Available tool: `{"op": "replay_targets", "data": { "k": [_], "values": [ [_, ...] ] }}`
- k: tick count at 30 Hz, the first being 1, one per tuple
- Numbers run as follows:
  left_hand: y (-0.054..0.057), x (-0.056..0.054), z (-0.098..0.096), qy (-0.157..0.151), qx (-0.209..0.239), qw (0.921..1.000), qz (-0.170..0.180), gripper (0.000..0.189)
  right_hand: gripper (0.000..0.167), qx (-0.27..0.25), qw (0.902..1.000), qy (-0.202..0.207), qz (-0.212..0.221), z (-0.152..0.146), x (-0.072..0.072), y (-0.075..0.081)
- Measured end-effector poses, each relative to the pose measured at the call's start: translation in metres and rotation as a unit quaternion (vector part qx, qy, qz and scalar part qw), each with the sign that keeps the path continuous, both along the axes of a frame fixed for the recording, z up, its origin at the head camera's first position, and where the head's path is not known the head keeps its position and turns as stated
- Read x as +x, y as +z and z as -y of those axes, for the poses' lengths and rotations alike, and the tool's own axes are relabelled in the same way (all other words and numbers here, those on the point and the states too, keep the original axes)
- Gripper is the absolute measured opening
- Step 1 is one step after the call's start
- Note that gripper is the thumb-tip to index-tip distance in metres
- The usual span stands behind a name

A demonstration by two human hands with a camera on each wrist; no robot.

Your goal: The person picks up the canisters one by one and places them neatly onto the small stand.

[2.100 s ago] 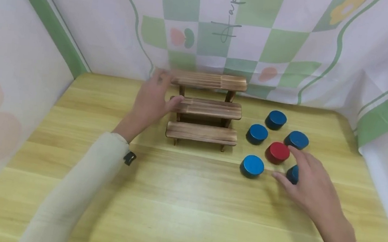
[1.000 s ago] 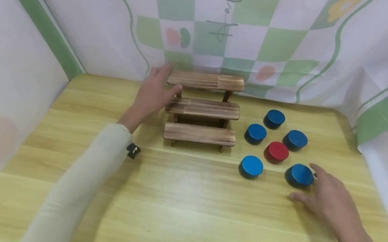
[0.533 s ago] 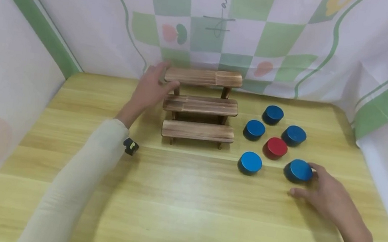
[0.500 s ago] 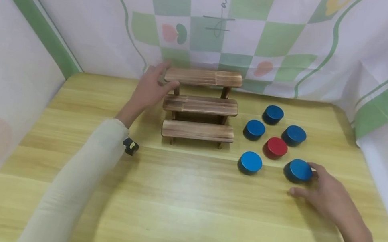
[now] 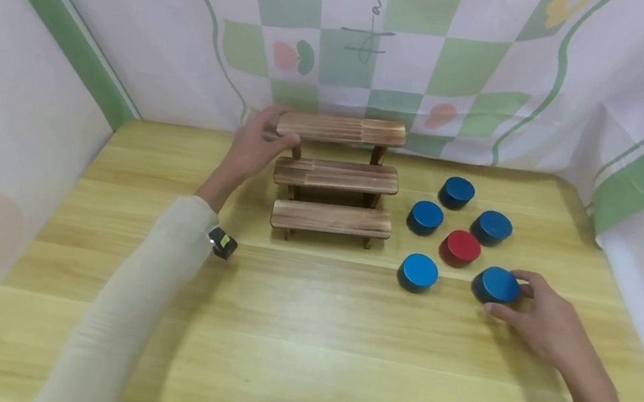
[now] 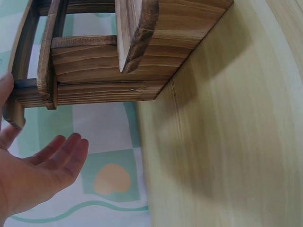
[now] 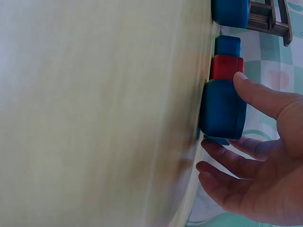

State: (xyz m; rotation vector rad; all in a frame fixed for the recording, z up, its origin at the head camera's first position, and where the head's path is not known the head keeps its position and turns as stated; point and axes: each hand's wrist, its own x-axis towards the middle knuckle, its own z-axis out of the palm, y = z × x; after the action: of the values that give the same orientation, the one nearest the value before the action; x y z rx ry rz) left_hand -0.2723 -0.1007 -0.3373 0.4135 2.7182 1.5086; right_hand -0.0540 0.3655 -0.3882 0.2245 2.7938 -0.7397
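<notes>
A small three-tier wooden stand (image 5: 337,176) with brown, scorched-looking planks stands near the back of the table. My left hand (image 5: 252,149) pinches the left end of its top plank between thumb and index finger; in the left wrist view the other fingers of the left hand (image 6: 42,170) reach out loosely below that plank. On the right, my right hand (image 5: 551,320) grips a blue disc-shaped block (image 5: 496,285), thumb on the near side and fingers on the far side. In the right wrist view the blue block (image 7: 222,109) sits low at the table surface between thumb and fingers.
A red block (image 5: 460,247) of the same shape lies just beyond the held one. Several more blue blocks surround it, among them a front-left block (image 5: 418,272) and a back block (image 5: 456,193). A patterned cloth (image 5: 352,57) hangs behind the wooden table (image 5: 280,343).
My right hand has moved from beside the red block to the near-right blue block, and its thumb and fingers have closed on it. The left hand stays at the stand's top plank.
</notes>
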Motion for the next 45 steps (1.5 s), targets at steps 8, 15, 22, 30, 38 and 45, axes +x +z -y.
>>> {"op": "replay_targets", "data": {
  "k": [8, 15, 22, 30, 38, 45],
  "values": [
    [-0.003, -0.004, -0.006, -0.002, 0.025, 0.9997, -0.006, 0.068, 0.088, 0.014, 0.9993, -0.004, -0.033, 0.002, 0.004, -0.001],
    [0.0, -0.003, -0.008, -0.007, 0.026, 0.9994, -0.02, 0.064, 0.085, -0.029, 0.9971, -0.014, -0.07, 0.001, 0.007, 0.008],
    [-0.001, -0.003, -0.012, -0.006, 0.043, 0.999, -0.012, 0.062, 0.073, -0.118, 0.9867, -0.02, -0.11, 0.001, 0.006, 0.023],
    [-0.003, 0.004, -0.011, -0.001, 0.083, 0.9963, 0.023, 0.063, 0.07, -0.143, 0.9778, -0.014, -0.152, 0.024, -0.012, 0.048],
    [0.004, 0.003, -0.009, 0.003, 0.073, 0.997, 0.025, 0.065, 0.071, -0.186, 0.9684, 0.012, -0.166, 0.065, -0.043, 0.074],
    [-0.003, 0.001, -0.015, 0.005, 0.098, 0.9948, 0.029, 0.062, 0.064, -0.183, 0.9647, 0.046, -0.184, 0.089, -0.064, 0.09]
  ]
}}
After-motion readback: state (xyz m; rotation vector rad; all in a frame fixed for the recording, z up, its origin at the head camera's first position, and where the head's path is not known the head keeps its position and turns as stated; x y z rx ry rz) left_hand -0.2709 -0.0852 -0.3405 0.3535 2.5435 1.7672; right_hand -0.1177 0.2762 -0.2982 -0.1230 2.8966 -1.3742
